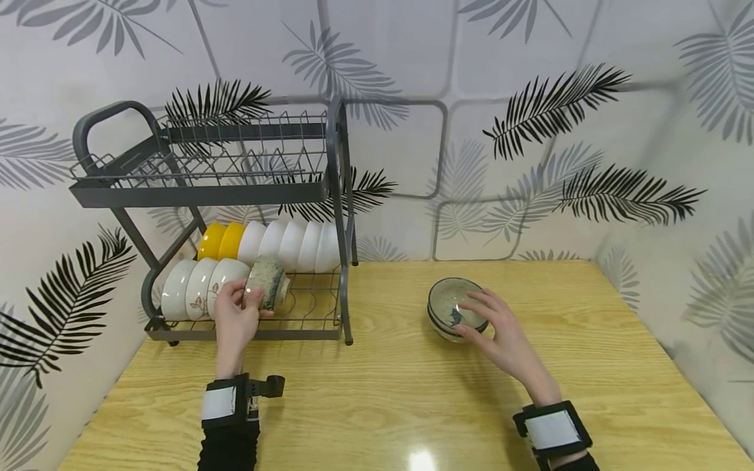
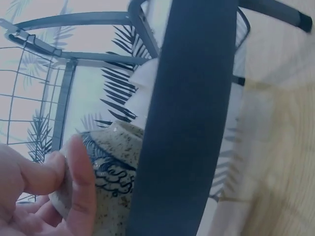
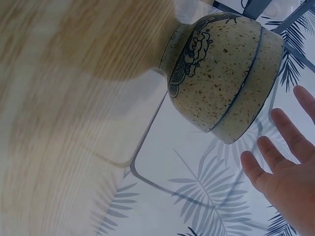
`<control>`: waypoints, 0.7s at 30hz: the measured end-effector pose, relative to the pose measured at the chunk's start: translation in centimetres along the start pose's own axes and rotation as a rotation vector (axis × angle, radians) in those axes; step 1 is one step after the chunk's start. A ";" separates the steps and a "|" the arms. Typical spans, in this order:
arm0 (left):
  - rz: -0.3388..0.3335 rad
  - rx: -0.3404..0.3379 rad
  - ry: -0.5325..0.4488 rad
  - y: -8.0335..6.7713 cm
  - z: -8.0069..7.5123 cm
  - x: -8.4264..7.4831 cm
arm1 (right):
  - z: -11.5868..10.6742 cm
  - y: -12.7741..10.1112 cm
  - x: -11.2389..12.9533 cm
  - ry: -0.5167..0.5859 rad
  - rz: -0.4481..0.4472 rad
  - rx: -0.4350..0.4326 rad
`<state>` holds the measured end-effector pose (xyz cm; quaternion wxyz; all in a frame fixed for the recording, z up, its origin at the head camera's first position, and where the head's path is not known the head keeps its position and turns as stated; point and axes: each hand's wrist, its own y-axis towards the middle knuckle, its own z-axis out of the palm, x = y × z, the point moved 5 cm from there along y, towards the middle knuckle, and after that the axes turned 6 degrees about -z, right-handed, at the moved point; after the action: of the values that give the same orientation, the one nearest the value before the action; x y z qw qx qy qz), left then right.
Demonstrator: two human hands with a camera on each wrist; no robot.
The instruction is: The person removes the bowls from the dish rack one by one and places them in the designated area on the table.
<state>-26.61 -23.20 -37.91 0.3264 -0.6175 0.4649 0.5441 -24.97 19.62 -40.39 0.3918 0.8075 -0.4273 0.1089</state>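
At front of rack [image 1: 200,195], left fingers [image 2: 82,184] pinch bowl [image 1: 265,282]: likely stiff, slick, breakable; best held near rim. Right of rack, right fingers [image 3: 291,133] spread by stacked bowls [image 3: 219,73].

Room between rack [image 1: 300,335] and bowls [image 1: 446,299], upper tier [image 1: 206,195] apparently overhanging

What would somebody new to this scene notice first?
Probably the dark rack on the left of the table, with two bright yellow bowls at the left end of its back row. Then the left hand gripping a speckled bowl at the lower shelf's front, and the stacked bowls farther right, by the right hand.
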 end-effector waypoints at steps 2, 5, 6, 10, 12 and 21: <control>-0.016 -0.032 -0.043 -0.2 0.1 0.2 | 0.0 0.0 0.0 -0.002 0.002 0.000; -0.033 -0.070 -0.117 -0.5 0.3 0.4 | 0.0 0.0 0.0 -0.002 0.000 -0.001; -0.038 -0.076 -0.140 -0.7 0.3 0.4 | -0.1 0.0 0.0 -0.003 0.000 -0.001; -0.027 -0.074 -0.207 -1.3 0.6 0.2 | -0.1 -0.2 -0.1 0.002 0.008 0.003; -0.008 -0.064 -0.208 -1.5 0.7 -0.1 | -0.1 -0.2 -0.2 0.002 0.012 0.004; -0.002 -0.050 -0.208 -2.2 1.1 -1.3 | -0.4 0.0 -0.1 0.016 -0.024 -0.018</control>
<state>-24.92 -21.11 -37.06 0.3579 -0.5661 0.4143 0.6163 -24.91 19.99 -40.14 0.4037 0.8081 -0.4155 0.1067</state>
